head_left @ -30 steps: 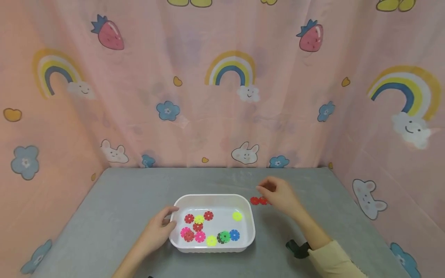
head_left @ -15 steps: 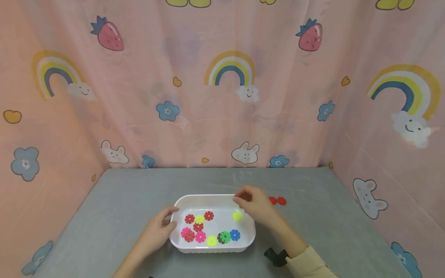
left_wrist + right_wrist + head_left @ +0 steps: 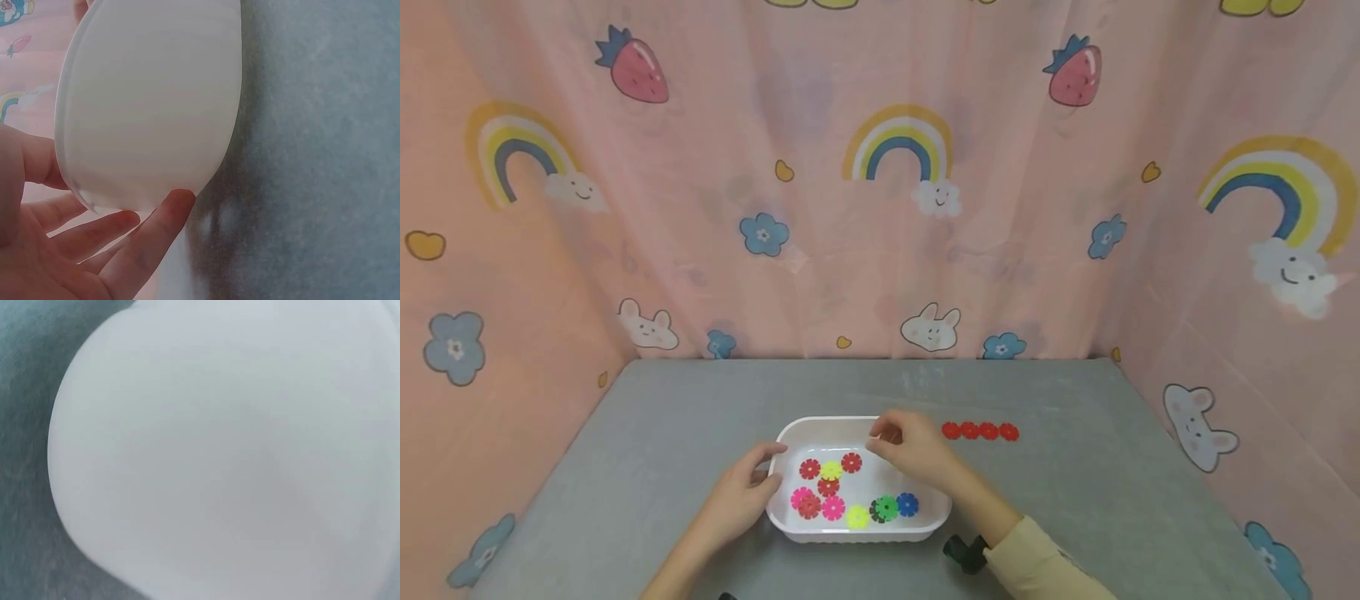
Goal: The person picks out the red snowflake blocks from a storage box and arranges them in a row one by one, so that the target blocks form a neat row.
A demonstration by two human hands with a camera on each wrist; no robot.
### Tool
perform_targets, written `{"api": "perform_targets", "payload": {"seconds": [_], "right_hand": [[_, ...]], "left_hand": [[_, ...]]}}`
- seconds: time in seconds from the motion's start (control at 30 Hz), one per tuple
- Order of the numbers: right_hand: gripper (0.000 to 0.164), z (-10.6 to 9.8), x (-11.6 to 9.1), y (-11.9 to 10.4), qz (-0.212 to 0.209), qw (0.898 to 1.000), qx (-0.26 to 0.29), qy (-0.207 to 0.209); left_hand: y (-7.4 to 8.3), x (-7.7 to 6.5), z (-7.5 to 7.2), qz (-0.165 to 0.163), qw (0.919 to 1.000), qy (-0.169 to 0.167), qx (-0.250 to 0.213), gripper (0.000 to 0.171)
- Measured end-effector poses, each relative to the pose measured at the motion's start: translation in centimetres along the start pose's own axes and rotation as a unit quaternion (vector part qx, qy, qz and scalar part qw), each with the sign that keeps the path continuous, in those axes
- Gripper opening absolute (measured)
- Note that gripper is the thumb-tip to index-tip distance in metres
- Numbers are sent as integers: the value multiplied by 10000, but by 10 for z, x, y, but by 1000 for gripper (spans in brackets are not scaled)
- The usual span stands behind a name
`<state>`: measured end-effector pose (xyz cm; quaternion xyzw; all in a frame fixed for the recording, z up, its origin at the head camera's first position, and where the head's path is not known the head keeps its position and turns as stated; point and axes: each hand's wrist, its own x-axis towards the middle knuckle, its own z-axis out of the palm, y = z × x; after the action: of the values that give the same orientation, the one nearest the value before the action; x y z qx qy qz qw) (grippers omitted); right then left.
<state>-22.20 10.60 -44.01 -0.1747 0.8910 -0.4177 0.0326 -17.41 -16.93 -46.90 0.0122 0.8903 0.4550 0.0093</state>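
Note:
A white plastic tray (image 3: 859, 533) stands on the grey table with several flower-shaped plastic discs inside, such as a green disc (image 3: 887, 507), a blue disc (image 3: 907, 504) and a yellow disc (image 3: 857, 517). At its left end my left hand (image 3: 745, 496) grips the rim; in the left wrist view its fingers (image 3: 150, 240) curl against the tray's white wall (image 3: 150, 112). Over the right part of the tray hovers my right hand (image 3: 913, 450), its fingers loosely bent and nothing visible between them. The right wrist view shows only the blurred tray wall (image 3: 219, 456) and table.
Right of the tray, a row of several red discs (image 3: 980, 431) lies edge to edge on the table (image 3: 1060, 500). A patterned pink curtain (image 3: 820, 275) surrounds the table at the back and sides. A dark wrist device (image 3: 966, 554) sits under the right forearm.
My right hand has moved left from above the red row to above the tray, uncovering the row. Its arm now hides the yellow disc at the right. My left hand stays on the rim.

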Motion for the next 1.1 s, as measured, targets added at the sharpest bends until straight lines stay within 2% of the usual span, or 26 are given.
{"api": "perform_targets", "payload": {"seconds": [0.3, 0.63, 0.83, 1.1], "right_hand": [[23, 21, 13, -3, 359, 9960, -605, -543], [23, 35, 22, -1, 416, 9937, -515, -904], [21, 43, 26, 4, 418, 9929, -700, -871], [17, 49, 28, 6, 210, 9903, -1097, -829]], "left_hand": [[0, 0, 0, 11, 10000, -1, 40, 36], [0, 1, 0, 38, 10000, 53, 61, 36], [1, 0, -1, 32, 9999, 85, 95, 36], [-1, 1, 0, -13, 9999, 47, 99, 37]]}}
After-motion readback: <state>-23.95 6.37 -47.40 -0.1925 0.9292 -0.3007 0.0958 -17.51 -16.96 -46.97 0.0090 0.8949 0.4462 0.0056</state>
